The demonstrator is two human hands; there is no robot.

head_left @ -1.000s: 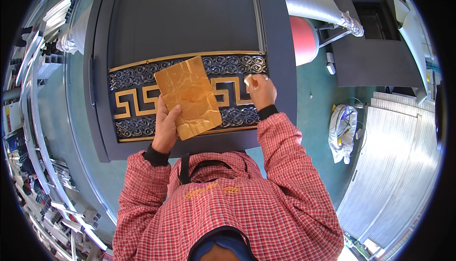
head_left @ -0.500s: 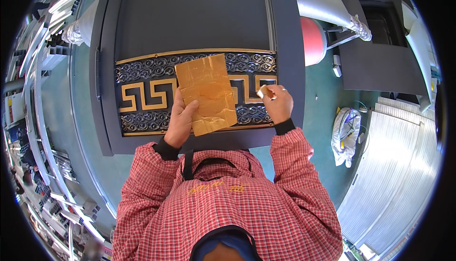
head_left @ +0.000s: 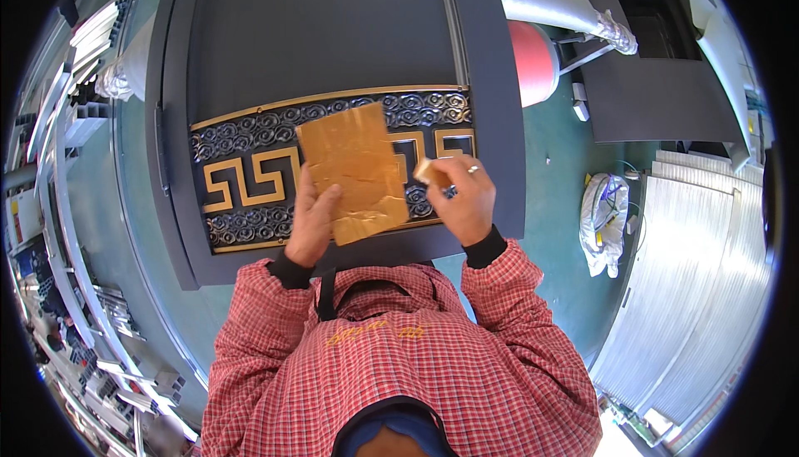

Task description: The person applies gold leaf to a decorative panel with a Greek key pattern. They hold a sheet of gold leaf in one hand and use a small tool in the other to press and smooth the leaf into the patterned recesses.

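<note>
Red-checked sleeves frame the near edge, and both hands are up over the near rim of the big dark grey panel [head_left: 333, 49]. Left hand [head_left: 312, 224] has its fingers closed on the lower left edge of a crinkled gold foil sheet [head_left: 354, 170], thumb pressed on its face, holding it just over the ornamental band [head_left: 241, 186] of black scrollwork and gold key pattern that crosses the panel. Right hand [head_left: 468, 203] sits just beside the sheet's right edge, fingers curled tight around a small pale gold scrap [head_left: 431, 172], ring showing. Beyond the band the panel's plain recessed field lies open all the way to its far edge. To the right, teal floor [head_left: 558, 199] runs past the panel's side, with a white plastic bag [head_left: 606, 220] and ribbed pale sheeting [head_left: 699, 290] further out; a red round shape [head_left: 533, 57] crowds the far right corner. Left, racks of metal profiles [head_left: 58, 124] hem that side in close.
</note>
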